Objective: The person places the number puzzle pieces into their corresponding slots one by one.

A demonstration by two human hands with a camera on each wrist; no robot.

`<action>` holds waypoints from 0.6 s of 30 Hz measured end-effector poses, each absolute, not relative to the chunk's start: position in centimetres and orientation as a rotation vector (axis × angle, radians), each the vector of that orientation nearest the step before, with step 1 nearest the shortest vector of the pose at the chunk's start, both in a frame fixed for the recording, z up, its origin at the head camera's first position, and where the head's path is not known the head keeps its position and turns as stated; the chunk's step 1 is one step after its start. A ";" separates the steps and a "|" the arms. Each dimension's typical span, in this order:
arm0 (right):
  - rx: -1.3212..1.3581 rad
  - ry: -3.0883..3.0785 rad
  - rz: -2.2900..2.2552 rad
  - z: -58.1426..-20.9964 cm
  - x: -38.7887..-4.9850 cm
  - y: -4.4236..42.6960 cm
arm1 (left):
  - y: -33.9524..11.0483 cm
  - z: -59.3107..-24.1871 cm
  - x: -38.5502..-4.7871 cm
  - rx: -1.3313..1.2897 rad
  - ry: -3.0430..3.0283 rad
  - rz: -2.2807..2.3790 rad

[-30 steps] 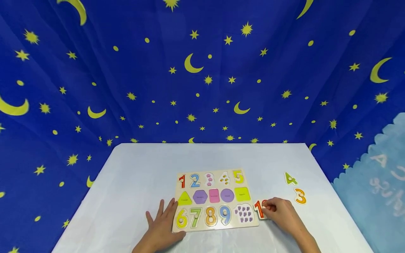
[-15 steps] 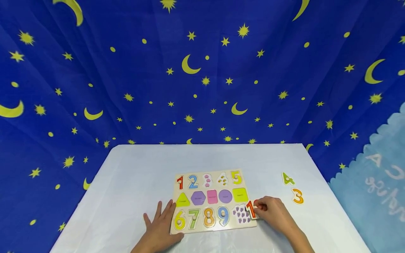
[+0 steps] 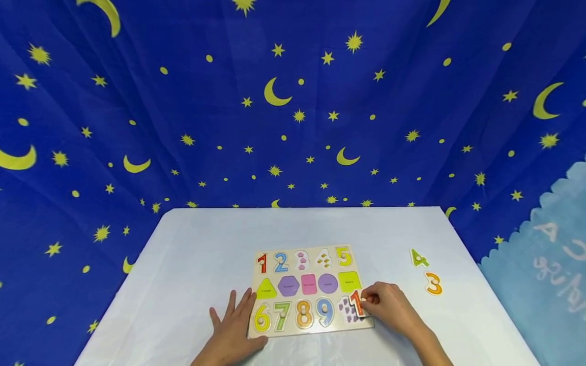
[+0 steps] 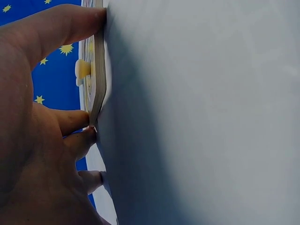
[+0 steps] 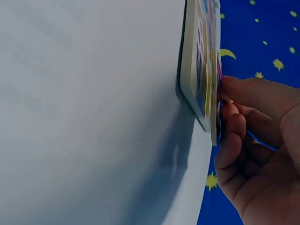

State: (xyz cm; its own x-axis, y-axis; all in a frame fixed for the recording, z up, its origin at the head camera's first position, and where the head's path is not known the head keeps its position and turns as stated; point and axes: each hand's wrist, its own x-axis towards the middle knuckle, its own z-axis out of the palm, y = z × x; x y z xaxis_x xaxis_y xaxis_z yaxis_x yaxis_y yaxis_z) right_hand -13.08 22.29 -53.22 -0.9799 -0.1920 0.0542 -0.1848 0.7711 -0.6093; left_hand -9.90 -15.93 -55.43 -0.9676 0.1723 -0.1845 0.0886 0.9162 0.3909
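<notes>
A wooden number puzzle board (image 3: pixel 336 326) lies on the white table. My left hand (image 3: pixel 233 328) rests at its left edge, fingers spread, thumb at the near corner; in the left wrist view, the thumb and a finger touch the board's edge (image 4: pixel 100 70). With thumb and fingertips, my right hand (image 3: pixel 389 305) pinches the red number 10 piece (image 3: pixel 355 302), whose zero is largely hidden. That piece is over the recess with purple pictures (image 3: pixel 351 317) at the near right corner. In the right wrist view, the piece (image 5: pixel 214 122) stands slightly off the board's face.
A green number 4 piece (image 3: pixel 418 258) and an orange number 3 piece (image 3: pixel 433 283) lie right of the board. The recesses for 3 (image 3: pixel 301 260) and 4 (image 3: pixel 323 258) show printed pictures. Other number pieces sit in their recesses. A blue star-patterned cloth (image 3: pixel 311 132) hangs behind the table.
My right hand has carried the number 10 piece leftward, from beside the board to over the purple-picture recess. The left hand stays at the board's left edge.
</notes>
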 end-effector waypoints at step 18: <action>-0.486 2.910 -0.987 -54.1 -13.1 20.4 | -16.1 -55.1 -9.9 0.206 2.871 0.560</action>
